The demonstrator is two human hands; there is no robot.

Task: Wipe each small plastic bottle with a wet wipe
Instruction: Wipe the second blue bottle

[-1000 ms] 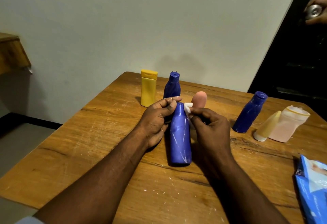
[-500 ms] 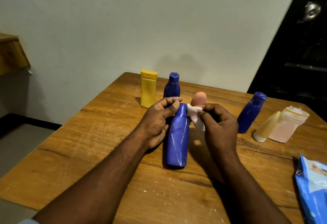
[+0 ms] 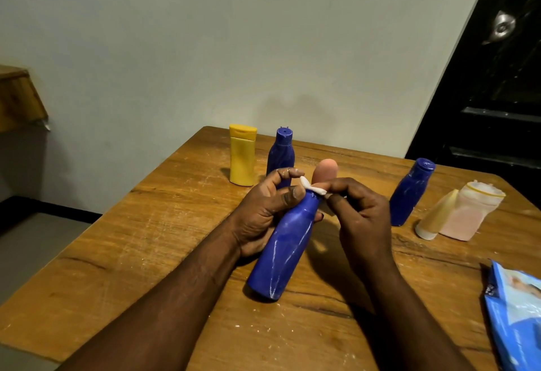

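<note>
Blue bottle (image 3: 288,241), the largest one in view, is tilted in the middle of the wooden table (image 3: 146,253), its base down on the wood at the near end and its neck raised away from the person. White streaks run down its side. The left hand (image 3: 263,212) grips it from the left around the shoulder, with the thumb laid across the neck and the fingers curled behind. The right hand (image 3: 360,218) comes in from the right and pinches a small white wet wipe (image 3: 313,187) between thumb and fingertips, holding it against the top of the bottle, so the two hands meet at the neck. At the near right edge of the table lies a blue wipe packet (image 3: 515,312), partly cut off by the frame and well apart from the hands. Further back on the right a cream tube (image 3: 436,218) with a white cap and a pale pink translucent bottle (image 3: 468,212) touch each other; whether they stand or lie I cannot tell. Just left of them stands a second blue bottle (image 3: 411,192). Directly behind the hands a pink rounded bottle (image 3: 326,170) shows only its top, the rest hidden by the fingers. Near the far edge a yellow bottle (image 3: 242,155) and a small blue bottle (image 3: 281,155) stand upright side by side, the latter partly covered by the left fingers. Behind is a pale wall (image 3: 263,48), with a dark door (image 3: 497,124) and its metal knob (image 3: 502,26) at the right.
</note>
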